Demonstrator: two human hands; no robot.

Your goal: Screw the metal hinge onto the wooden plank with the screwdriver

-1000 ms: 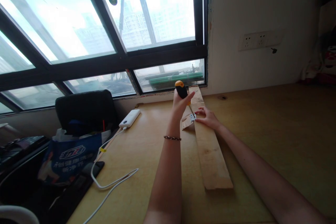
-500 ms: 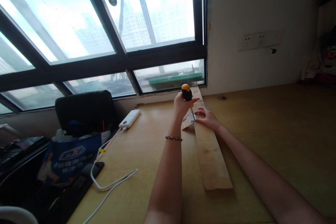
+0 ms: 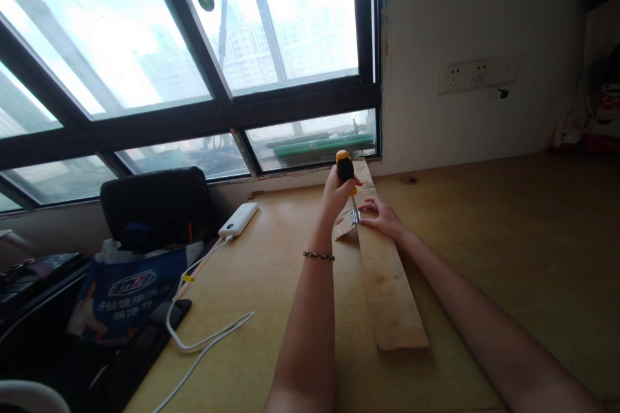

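My left hand (image 3: 338,192) is closed around a screwdriver (image 3: 345,168) with a black and yellow handle, held nearly upright. Its shaft points down at a small metal hinge (image 3: 354,217). The hinge lies at the left edge of a long wooden board (image 3: 391,293), where a short piece of wood (image 3: 345,229) joins it at a slant. From the right, my right hand (image 3: 382,216) rests on the board, thumb and fingertips pressed at the hinge. The screwdriver's very tip and any screw are too small to make out.
The board lies on a yellowish wooden table (image 3: 465,258). To the left are a white power bank (image 3: 239,219) and its white cable (image 3: 213,337). A blue bag (image 3: 130,297) and a black chair (image 3: 157,203) stand beyond the table's left edge. Windows rise behind.
My left hand has shifted its grip slightly on the screwdriver, thumb and fingers now wrapped closer around the handle. My right hand, the hinge and the board stay in place.
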